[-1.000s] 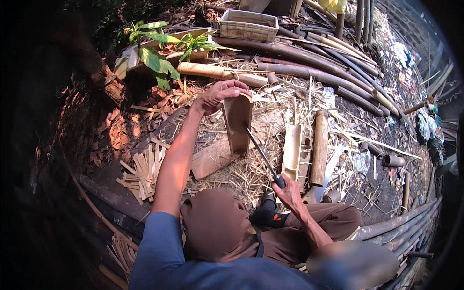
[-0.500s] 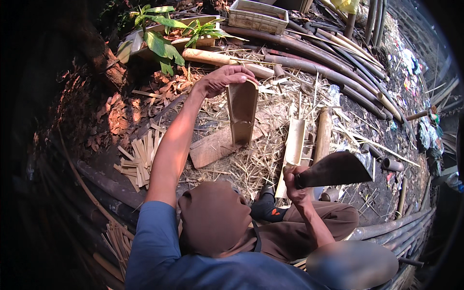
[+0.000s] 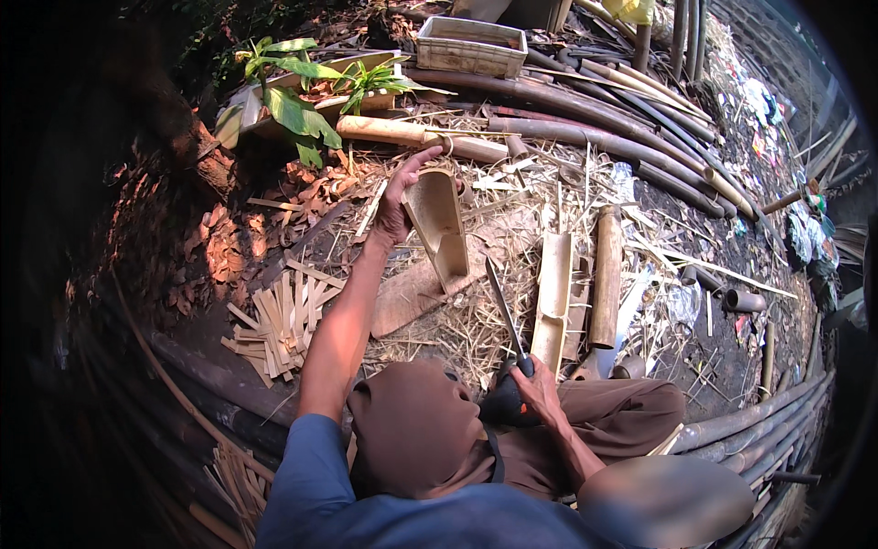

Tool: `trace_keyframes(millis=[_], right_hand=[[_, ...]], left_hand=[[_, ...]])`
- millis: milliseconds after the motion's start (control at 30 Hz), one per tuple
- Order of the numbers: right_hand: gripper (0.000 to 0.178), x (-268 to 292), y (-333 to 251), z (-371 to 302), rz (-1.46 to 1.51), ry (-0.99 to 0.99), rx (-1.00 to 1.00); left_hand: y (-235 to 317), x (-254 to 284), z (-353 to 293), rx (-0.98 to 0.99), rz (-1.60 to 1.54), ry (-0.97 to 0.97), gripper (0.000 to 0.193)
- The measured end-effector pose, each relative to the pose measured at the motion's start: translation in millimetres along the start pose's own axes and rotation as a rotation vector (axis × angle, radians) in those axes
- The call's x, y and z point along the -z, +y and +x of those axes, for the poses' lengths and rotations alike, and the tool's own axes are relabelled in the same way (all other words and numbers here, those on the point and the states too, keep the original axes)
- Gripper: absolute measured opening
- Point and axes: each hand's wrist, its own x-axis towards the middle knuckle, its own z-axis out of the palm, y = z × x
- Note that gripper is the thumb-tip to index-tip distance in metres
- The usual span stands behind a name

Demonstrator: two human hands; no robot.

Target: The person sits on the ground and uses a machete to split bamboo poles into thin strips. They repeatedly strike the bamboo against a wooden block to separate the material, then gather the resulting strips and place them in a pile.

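Observation:
A half-round piece of split bamboo point(image 3: 436, 215) stands tilted on a wooden board point(image 3: 402, 306), its hollow side toward me. Its upper left edge is gripped by my left hand point(image 3: 395, 209), with the thumb side up and some fingers hidden behind it. Lower right, near my bent leg, my right hand point(image 3: 538, 389) is closed on the dark handle of a machete point(image 3: 505, 306). The blade shows nearly edge-on, pointing up and away, apart from the bamboo piece. Another split bamboo half point(image 3: 552, 293) lies to the right of the blade, hollow side up.
A whole bamboo section point(image 3: 605, 274) lies further right. Cut slats point(image 3: 283, 320) are heaped at the left, and shavings point(image 3: 439, 339) litter the ground. Long poles point(image 3: 604, 137), a plastic crate point(image 3: 471, 48) and a leafy plant point(image 3: 297, 114) are at the back.
My left hand has slid from the bamboo's top to its left side, and the piece now leans. My right hand has moved lower and left, swinging the machete from pointing right to pointing away.

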Motion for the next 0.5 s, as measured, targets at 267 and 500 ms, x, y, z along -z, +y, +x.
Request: trace_keyframes(millis=[267,500], right_hand=[[0.038,-66.3,0.0,26.7,-0.119,0.034,0.165],[0.039,-67.0,-11.8,29.9,0.007,0.031,0.109]], left_hand=[[-37.6,-15.4,-1.6,-0.513,0.698,0.153,0.089],[-51.3,-21.1,-18.0,-0.479,0.856,0.249,0.099]])
